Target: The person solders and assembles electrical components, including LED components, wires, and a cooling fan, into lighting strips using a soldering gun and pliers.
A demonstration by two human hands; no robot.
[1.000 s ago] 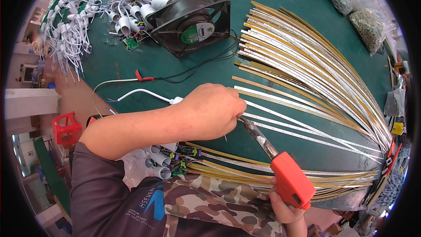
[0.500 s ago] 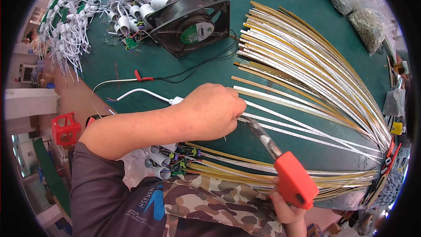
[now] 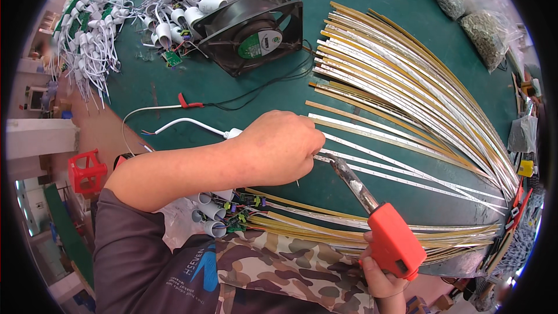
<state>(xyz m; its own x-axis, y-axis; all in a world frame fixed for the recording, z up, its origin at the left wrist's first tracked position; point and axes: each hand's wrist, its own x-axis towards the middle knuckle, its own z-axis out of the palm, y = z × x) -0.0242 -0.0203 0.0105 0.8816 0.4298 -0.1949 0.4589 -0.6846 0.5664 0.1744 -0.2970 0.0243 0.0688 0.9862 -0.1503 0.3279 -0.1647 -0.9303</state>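
My left hand [image 3: 289,144] is closed, its back to the camera, with its fingertips on the near end of a thin white LED strip [image 3: 401,179]. The fingers hide the exact grip and anything else inside it. Under my left wrist a white cable [image 3: 195,121] with bare wire ends comes out to the left. In my right hand [image 3: 381,276] is a red-handled soldering iron [image 3: 396,241], pointing up and left. Its dark, stained tip is right by the left fingertips, at the strip's end; whether they touch is hard to tell.
A black fan [image 3: 250,32] stands behind my left hand. Beside it are piled white lamp housings with green boards [image 3: 197,6]. Many loose LED strips [image 3: 401,81] fan out at right. Finished-looking strips with housings [image 3: 349,227] lie near my apron. Clear bags [image 3: 485,35] sit far right.
The soldering iron and my right hand have shifted slightly right and down, the tip staying by the left fingertips. My left hand has hardly moved.
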